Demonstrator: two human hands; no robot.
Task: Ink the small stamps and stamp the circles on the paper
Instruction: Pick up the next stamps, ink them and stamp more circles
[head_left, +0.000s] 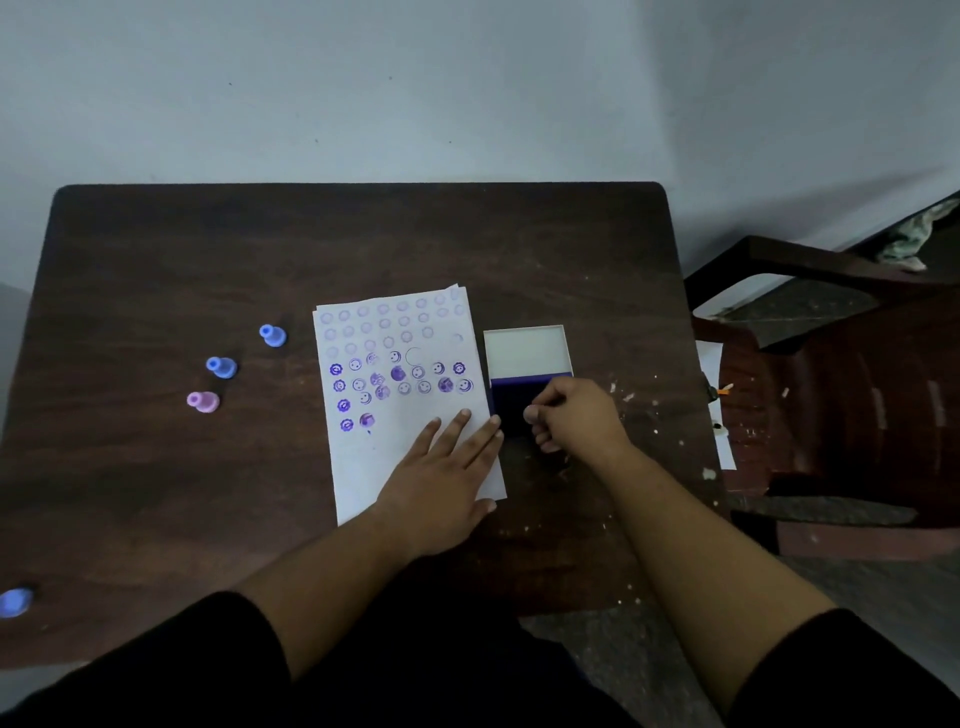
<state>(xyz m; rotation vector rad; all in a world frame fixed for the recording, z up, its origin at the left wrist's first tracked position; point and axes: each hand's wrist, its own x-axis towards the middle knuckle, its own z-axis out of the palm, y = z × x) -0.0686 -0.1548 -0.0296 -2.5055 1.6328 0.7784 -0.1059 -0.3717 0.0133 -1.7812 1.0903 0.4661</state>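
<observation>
A white paper (363, 467) with rows of circles lies in the middle of the dark table; several circles carry purple stamp marks. My left hand (441, 478) rests flat on the paper's lower right part, fingers spread. To the right lies an open ink pad (511, 400) with a white lid (527, 351) tipped back. My right hand (571, 415) hovers over the dark pad with fingers curled; whatever it pinches is hidden. Two blue stamps (272, 335) (222, 367) and a pink stamp (203, 401) stand on the left.
Another blue stamp (15, 601) sits at the table's (156, 249) left front edge. A dark red chair (831, 405) stands to the right of the table. White flecks dot the table's right side. A pale wall rises behind.
</observation>
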